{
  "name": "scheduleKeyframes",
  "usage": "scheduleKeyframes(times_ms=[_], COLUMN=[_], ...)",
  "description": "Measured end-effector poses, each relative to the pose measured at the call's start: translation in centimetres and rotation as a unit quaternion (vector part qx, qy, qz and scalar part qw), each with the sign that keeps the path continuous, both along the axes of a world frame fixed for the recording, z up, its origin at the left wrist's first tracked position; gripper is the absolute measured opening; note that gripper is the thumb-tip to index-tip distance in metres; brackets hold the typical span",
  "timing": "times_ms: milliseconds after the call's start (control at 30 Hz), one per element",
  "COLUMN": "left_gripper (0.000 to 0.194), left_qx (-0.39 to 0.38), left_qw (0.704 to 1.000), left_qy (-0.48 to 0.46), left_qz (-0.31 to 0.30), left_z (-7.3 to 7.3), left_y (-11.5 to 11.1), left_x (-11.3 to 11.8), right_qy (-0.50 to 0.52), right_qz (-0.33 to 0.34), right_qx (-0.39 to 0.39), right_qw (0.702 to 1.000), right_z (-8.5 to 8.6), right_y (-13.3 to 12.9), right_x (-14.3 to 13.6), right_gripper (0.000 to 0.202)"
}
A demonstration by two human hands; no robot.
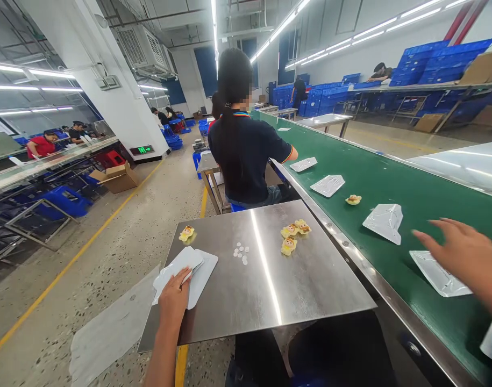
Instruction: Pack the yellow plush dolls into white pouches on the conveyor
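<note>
On the left of the steel table (310, 290), my left hand (175, 293) grips the near edge of some flat white pouches (205, 277), its thumb and fingers closed on the upper one. My right hand (469, 260) hangs over the green conveyor belt, fingers stretched and thumb apart, with nothing in it. Just below it lies a silvery-white pouch (439, 274). A small yellow doll-face piece (186, 233) sits behind the pouches at my left. Three similar yellow pieces (289, 245) are grouped at the table's right side. Several small white discs (241, 252) lie mid-table.
The green conveyor belt (350, 226) runs along my right, carrying more pouches (328, 185) and one yellow piece (353, 200). A co-worker (240, 145) sits directly ahead beside the belt. A translucent plastic sheet (112, 328) hangs at the table's left. A cardboard box (119, 178) stands on the floor.
</note>
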State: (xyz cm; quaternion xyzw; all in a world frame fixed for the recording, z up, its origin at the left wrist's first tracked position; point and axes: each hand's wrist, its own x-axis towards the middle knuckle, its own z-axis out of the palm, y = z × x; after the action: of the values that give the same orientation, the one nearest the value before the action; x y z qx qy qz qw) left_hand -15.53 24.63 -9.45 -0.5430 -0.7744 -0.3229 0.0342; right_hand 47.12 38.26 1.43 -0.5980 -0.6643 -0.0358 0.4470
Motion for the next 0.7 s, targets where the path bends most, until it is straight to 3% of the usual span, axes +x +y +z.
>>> scheduleKeyframes(times_ms=[33,100,200,267,400,467,500,567,633,700], left_gripper=[0.039,0.043,0.049,0.047,0.044,0.041,0.040,0.047,0.067,0.076], left_qx=[-0.001,-0.021,-0.057,-0.053,0.027,0.008,-0.041,-0.150,-0.224,-0.245], left_qw=[1.000,1.000,0.994,0.992,0.991,0.978,0.963,0.905,0.838,0.825], left_qy=[-0.008,-0.018,-0.015,0.001,0.037,-0.018,-0.077,-0.232,-0.360,-0.413], left_qz=[0.008,-0.012,-0.093,-0.113,-0.128,-0.210,-0.253,-0.322,-0.343,-0.297], left_z=[0.1,0.2,0.1,0.3,2.4,4.0,4.7,5.7,5.6,4.3], left_y=[-0.2,-0.5,-0.8,-1.2,-3.8,-6.0,-7.1,-8.9,-9.7,-9.7], left_x=[0.1,0.0,-0.5,-0.6,2.0,4.1,5.2,6.8,7.7,8.3], right_qy=[-0.042,-0.100,-0.134,-0.130,-0.137,-0.181,-0.212,-0.262,-0.287,-0.274], right_qz=[-0.013,0.037,0.198,0.290,0.432,0.487,0.510,0.549,0.582,0.608], right_qx=[0.021,0.041,0.032,0.031,0.063,0.073,0.066,0.036,0.007,-0.015], right_qw=[0.999,0.993,0.970,0.948,0.889,0.851,0.831,0.793,0.761,0.745], right_z=[0.1,0.2,0.0,-0.3,-0.8,-0.9,-0.9,-1.0,-1.2,-1.6], right_y=[-0.3,-1.0,-2.6,-4.1,-7.7,-9.6,-10.4,-11.9,-12.5,-11.9], right_x=[-2.8,-8.6,-17.0,-22.2,-30.6,-32.8,-33.5,-33.9,-34.0,-34.4], right_gripper=[0.055,0.046,0.034,0.033,0.040,0.040,0.033,0.017,0.016,0.018])
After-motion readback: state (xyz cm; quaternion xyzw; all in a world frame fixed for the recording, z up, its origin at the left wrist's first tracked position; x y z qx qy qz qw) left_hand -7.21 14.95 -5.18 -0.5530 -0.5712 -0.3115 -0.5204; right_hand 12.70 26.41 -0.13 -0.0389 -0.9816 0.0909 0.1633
